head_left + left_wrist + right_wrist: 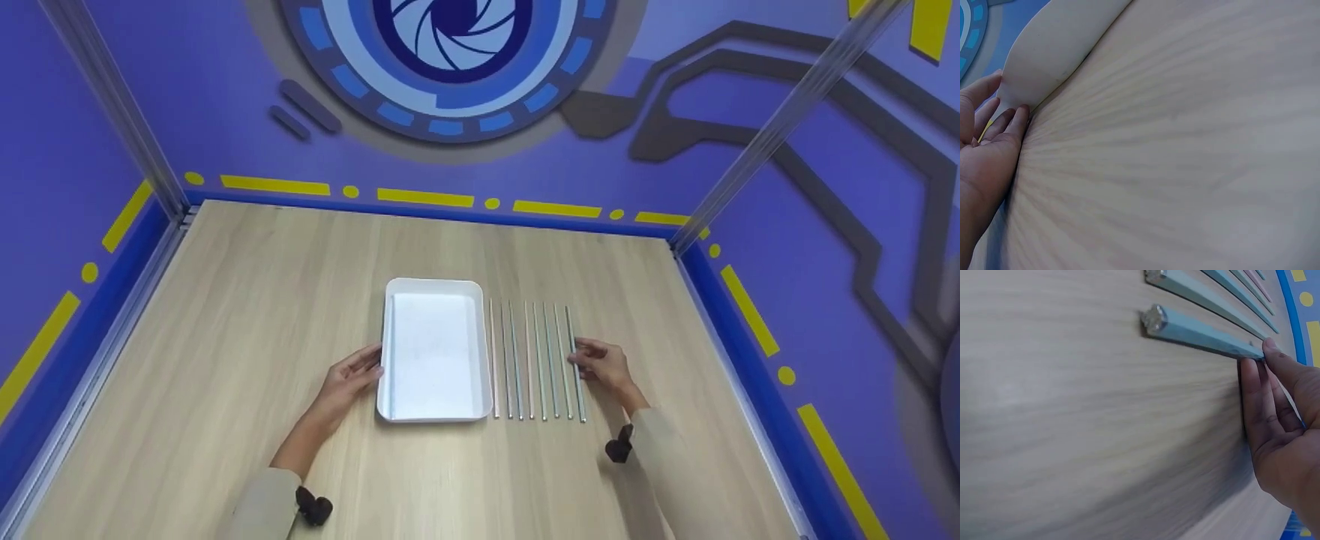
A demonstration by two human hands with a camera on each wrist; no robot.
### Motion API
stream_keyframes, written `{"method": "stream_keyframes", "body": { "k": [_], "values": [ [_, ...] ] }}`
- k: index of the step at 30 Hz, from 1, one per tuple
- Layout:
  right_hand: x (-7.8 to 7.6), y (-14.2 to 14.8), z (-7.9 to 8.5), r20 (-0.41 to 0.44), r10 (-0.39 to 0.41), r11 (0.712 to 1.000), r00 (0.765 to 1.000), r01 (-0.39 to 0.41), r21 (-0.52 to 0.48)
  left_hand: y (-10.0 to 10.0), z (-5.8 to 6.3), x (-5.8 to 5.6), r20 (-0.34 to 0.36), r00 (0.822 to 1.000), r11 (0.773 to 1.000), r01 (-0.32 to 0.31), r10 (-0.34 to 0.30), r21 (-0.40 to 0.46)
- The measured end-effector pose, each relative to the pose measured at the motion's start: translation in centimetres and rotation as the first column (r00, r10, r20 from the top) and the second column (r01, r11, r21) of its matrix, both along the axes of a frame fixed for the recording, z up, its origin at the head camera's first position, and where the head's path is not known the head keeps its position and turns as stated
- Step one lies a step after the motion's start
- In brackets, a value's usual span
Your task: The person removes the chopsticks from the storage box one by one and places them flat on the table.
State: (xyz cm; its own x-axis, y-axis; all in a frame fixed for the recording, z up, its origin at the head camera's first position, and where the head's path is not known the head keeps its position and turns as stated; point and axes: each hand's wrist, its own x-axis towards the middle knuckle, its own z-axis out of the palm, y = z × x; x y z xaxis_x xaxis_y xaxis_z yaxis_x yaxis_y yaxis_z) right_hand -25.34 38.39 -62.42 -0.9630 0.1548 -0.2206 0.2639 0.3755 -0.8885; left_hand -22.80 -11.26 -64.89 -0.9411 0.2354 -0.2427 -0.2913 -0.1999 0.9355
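Note:
A white rectangular tray (435,352) lies on the table, with a thin bluish line along its inner left side; whether that is a stick or an edge I cannot tell. My left hand (346,384) touches the tray's left wall, its fingers fairly straight in the left wrist view. Right of the tray, several thin chopsticks (544,360) in pale colours lie side by side, roughly parallel. At the right end of that row, my right hand (606,365) pinches the outermost chopstick (1202,336) between thumb and fingers. This one looks light blue with a silvery, glittering end.
The wood-grain table (262,300) is enclosed by blue printed walls (225,120) at the back and both sides. Metal posts (795,120) stand at the back corners. A small black device (313,507) sits on each wrist.

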Motion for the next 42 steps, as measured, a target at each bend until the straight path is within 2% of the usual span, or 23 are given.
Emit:
{"method": "stream_keyframes", "body": {
  "k": [8, 18, 25, 33, 39, 42],
  "values": [
    [0.0, -0.8, 0.7, -0.020, -0.030, 0.997, 0.999, 0.031, 0.066, 0.1, 0.1, -0.1, -0.004, 1.000, 1.000, 0.001, -0.001, -0.008],
    [0.1, -0.9, 0.5, -0.044, -0.069, 0.986, 0.997, 0.075, 0.151, 0.2, 0.0, -0.4, -0.012, 1.000, 1.000, 0.001, -0.002, -0.019],
    [0.3, -1.0, 0.5, -0.052, -0.086, 0.981, 0.995, 0.093, 0.169, 0.2, 0.0, -0.5, 0.014, 1.000, 1.000, -0.004, 0.004, -0.019],
    [0.0, -0.9, 0.7, -0.046, -0.067, 0.984, 0.997, 0.073, 0.162, 0.3, 0.2, -0.7, -0.014, 1.000, 1.000, 0.005, -0.005, -0.013],
    [-0.3, -1.9, 1.9, -0.124, -0.057, 0.978, 0.991, 0.080, 0.193, 0.0, 0.2, -0.3, 0.018, 1.000, 1.000, 0.001, -0.001, -0.017],
    [-0.9, -3.2, 3.2, -0.159, -0.013, 0.980, 0.987, 0.044, 0.192, 0.0, 0.3, -0.1, 0.024, 1.000, 1.000, -0.004, 0.004, -0.008]
  ]
}}
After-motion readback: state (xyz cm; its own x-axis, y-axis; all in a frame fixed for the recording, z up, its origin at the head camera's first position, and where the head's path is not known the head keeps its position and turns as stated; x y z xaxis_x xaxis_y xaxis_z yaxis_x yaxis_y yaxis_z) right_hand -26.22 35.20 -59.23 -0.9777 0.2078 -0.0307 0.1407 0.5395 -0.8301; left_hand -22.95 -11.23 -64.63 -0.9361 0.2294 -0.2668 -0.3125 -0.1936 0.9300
